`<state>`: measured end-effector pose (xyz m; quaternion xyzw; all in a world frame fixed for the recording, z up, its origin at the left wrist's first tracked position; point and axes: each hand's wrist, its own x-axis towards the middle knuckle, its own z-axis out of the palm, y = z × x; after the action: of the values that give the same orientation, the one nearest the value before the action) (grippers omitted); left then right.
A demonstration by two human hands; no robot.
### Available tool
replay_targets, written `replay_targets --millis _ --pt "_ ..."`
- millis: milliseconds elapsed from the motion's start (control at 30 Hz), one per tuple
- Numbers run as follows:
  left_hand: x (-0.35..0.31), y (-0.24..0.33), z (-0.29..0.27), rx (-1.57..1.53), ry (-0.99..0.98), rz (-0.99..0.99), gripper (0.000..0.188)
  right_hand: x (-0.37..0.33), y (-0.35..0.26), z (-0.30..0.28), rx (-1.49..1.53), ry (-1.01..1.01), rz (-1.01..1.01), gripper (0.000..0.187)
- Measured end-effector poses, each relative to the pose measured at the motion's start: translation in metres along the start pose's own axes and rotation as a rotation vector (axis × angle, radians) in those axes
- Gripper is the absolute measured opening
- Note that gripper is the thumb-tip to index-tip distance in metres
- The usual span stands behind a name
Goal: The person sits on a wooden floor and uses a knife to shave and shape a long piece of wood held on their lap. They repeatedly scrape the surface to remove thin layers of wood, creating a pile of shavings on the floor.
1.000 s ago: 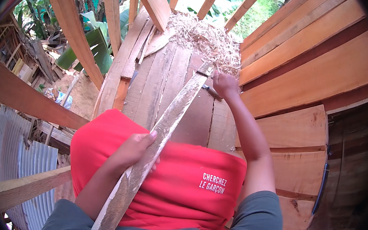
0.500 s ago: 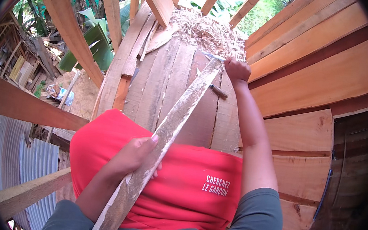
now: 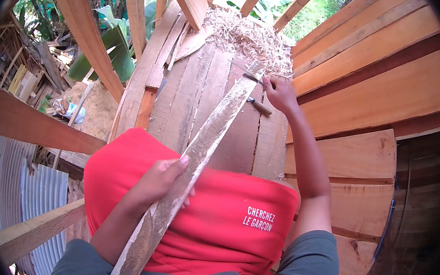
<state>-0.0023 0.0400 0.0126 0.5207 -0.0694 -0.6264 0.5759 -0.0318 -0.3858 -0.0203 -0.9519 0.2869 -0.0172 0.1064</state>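
A long, narrow wooden plank [image 3: 211, 127], weathered brown on its face with pale, freshly cut edges, slants from my chest across my lap toward the far right. My left hand [image 3: 166, 177] is wrapped around it near the middle, thumb on top. At the plank's far end, my right hand [image 3: 281, 94] is closed on a knife; its narrow, dark blade [image 3: 252, 78] lies across the plank, and its handle is mostly hidden in my fist. A second tool with a brown wooden handle [image 3: 261, 107] lies on the boards, partly beneath the plank.
Wood shavings [image 3: 251, 37] are heaped at the far end of the board floor [image 3: 180, 107]. Upright slats [image 3: 89, 35] stand on the left, and a plank wall [image 3: 372, 94] rises on the right. A red cloth [image 3: 221, 233] covers my lap.
My right hand has drawn the knife slightly back toward me along the plank's far end, and the blade has turned to show darker. My left hand keeps its hold in nearly the same place.
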Motion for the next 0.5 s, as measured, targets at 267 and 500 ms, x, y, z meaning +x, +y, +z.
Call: replay_targets --millis 267,500 --pt "-0.004 -0.004 0.003 -0.121 -0.089 -0.035 0.053 -0.019 -0.011 0.021 -0.109 0.356 -0.178 0.062" --pt "-0.005 0.001 -0.006 -0.382 0.001 -0.142 0.049 0.000 -0.038 0.028 -0.047 0.420 -0.153 0.053"
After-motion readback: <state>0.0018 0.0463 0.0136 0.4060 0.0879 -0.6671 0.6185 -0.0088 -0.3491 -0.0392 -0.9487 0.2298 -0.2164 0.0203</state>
